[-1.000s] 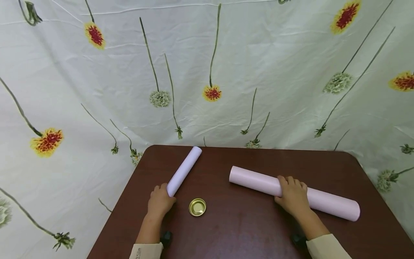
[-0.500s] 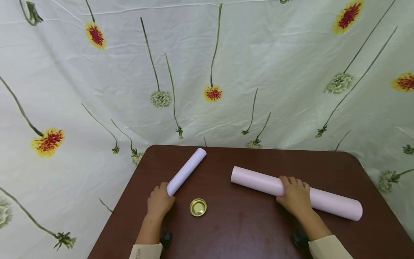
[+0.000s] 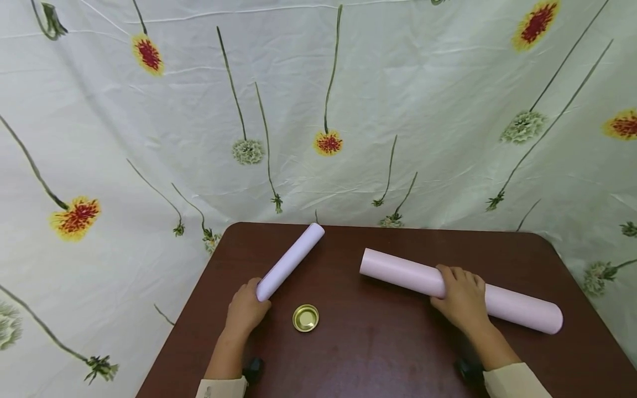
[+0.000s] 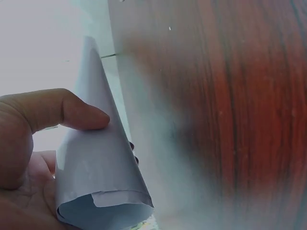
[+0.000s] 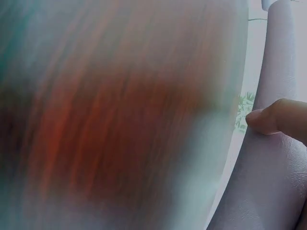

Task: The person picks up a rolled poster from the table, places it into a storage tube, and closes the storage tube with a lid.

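Note:
My left hand (image 3: 247,307) grips the near end of a thin white paper roll (image 3: 291,261), which points away toward the table's back edge. In the left wrist view the thumb presses along the roll (image 4: 100,158), and its hollow end with an overlapping paper edge faces the camera. My right hand (image 3: 463,296) holds a longer, thicker pale pink roll (image 3: 403,272) around its middle, fingers over the top. That roll slants from upper left to lower right. The right wrist view shows the thumb (image 5: 268,120) lying against the pink roll (image 5: 259,182).
A small round gold lid or dish (image 3: 306,318) lies on the dark brown table (image 3: 358,354), just right of my left hand. Behind the table hangs a pale cloth (image 3: 438,83) printed with flowers.
The pink roll has shifted slightly right and its left end has risen a little. The white roll's far end has swung to the right. The gold piece stays in place.

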`<state>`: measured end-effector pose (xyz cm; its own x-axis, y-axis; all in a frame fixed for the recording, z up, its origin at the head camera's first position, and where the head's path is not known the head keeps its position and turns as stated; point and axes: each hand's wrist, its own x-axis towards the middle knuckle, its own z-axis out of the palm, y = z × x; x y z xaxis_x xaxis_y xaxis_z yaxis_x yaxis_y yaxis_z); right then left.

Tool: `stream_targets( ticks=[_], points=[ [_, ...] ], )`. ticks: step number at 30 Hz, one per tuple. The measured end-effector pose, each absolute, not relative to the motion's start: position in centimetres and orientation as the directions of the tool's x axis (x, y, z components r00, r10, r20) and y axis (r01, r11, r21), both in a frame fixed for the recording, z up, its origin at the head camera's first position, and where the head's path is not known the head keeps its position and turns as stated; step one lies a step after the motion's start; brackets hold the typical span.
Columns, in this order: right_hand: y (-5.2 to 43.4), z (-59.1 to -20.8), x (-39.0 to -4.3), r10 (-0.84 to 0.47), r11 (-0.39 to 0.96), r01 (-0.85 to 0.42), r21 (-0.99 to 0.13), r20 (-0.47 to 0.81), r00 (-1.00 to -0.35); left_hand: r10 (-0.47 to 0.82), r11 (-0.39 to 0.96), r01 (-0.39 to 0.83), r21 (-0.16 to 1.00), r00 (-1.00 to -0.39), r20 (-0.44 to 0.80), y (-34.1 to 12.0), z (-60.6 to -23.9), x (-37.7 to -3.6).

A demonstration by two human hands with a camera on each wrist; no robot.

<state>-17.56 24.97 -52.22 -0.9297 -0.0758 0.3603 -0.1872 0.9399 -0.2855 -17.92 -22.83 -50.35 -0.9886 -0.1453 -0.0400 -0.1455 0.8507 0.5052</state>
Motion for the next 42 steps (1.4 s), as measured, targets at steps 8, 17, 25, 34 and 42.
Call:
stream_targets(
  ticks=[8,17,25,34,42],
  points=[
    [25.5,-52.1,-17.3,-0.066,0.932,-0.201,-0.302,0.404,-0.913,-0.097,0.834,-0.083,0.545,-0.995,-0.002,-22.8,-50.3,-17.9],
    [25.8,-51.7,-17.4,-0.056,0.925,-0.215,-0.314,0.448,-0.892,-0.055,0.818,-0.060,0.572,-0.998,-0.027,-22.9,-49.4,-17.4],
    [26.0,-51.6,-17.3,-0.048,0.919,-0.222,-0.327,0.464,-0.884,-0.025,0.816,-0.031,0.578,-1.000,-0.018,-22.9,-48.8,-17.0],
    [26.3,-51.4,-17.2,-0.047,0.908,-0.243,-0.342,0.493,-0.869,0.003,0.810,0.003,0.586,-1.000,0.001,-22.9,-48.7,-16.6],
    [26.6,-51.4,-17.2,-0.044,0.900,-0.261,-0.349,0.523,-0.851,0.033,0.794,0.050,0.606,-0.999,0.040,-22.7,-48.8,-16.5]
  ],
)
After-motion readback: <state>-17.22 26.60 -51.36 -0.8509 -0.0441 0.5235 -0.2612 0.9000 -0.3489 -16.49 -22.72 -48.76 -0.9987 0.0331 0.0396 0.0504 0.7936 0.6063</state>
